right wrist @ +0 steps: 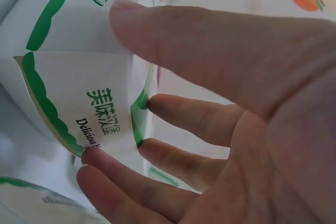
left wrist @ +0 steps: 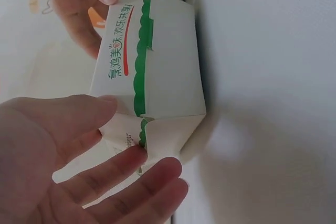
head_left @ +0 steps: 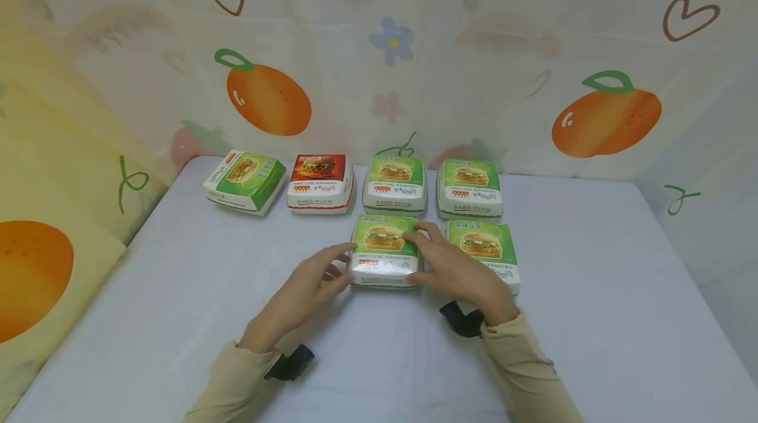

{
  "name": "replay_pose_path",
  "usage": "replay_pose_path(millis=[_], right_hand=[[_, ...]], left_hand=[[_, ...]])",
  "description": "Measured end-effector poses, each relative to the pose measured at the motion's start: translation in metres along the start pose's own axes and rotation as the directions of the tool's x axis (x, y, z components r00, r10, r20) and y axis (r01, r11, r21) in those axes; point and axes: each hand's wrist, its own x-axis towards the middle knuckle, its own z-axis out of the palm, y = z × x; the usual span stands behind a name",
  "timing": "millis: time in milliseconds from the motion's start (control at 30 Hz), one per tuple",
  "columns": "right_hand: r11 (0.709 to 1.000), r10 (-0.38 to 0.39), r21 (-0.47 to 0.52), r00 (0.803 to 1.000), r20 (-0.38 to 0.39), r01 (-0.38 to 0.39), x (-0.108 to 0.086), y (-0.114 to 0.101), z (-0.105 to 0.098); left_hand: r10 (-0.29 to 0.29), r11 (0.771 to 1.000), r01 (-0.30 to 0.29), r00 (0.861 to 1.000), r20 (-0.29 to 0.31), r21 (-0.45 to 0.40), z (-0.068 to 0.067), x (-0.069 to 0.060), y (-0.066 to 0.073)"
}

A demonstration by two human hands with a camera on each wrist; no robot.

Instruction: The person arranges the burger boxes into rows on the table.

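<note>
A green and white burger box (head_left: 385, 253) lies in the front row, between both hands. My left hand (head_left: 310, 288) touches its left side, thumb near the front corner; in the left wrist view that hand (left wrist: 105, 156) has its fingers spread along the side of the box (left wrist: 170, 61). From the right, my right hand (head_left: 453, 268) has its fingers and thumb on the box's right side and top edge. The right wrist view has the thumb of the right hand (right wrist: 210, 108) on the box (right wrist: 89, 93) and relaxed fingertips along its side.
Behind stand a tilted green box (head_left: 244, 181), a red box (head_left: 320, 183) and two green boxes (head_left: 395, 184) (head_left: 470, 187). Another green box (head_left: 482, 245) lies just right of the front one, partly behind my right hand. A patterned curtain (head_left: 331, 48) hangs behind the table (head_left: 592, 318).
</note>
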Motion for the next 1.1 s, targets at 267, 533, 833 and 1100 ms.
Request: replay_pose_path(millis=[267,533,833,1100], right_hand=[[1.0,-0.017,-0.011,1.0,-0.01,0.016,-0.002,0.0021,-0.003],[1.0,-0.015,-0.008,1.0,-0.012,0.015,-0.0008,0.0046,-0.0032],[1.0,-0.024,0.014,1.0,-0.016,0.024,-0.0006,0.0068,-0.0051],[1.0,-0.02,0.022,1.0,-0.014,0.02,-0.0013,0.0055,-0.0057]], left_hand=[[0.0,1.0,0.0,1.0,0.027,-0.017,0.002,0.0003,0.0015],[-0.022,1.0,0.023,0.999,0.034,-0.009,0.0015,0.0,0.003],[0.001,1.0,-0.001,1.0,0.016,-0.009,0.0006,0.0006,0.0009],[0.007,1.0,-0.007,1.0,0.017,-0.011,-0.0005,0.0007,0.0013]])
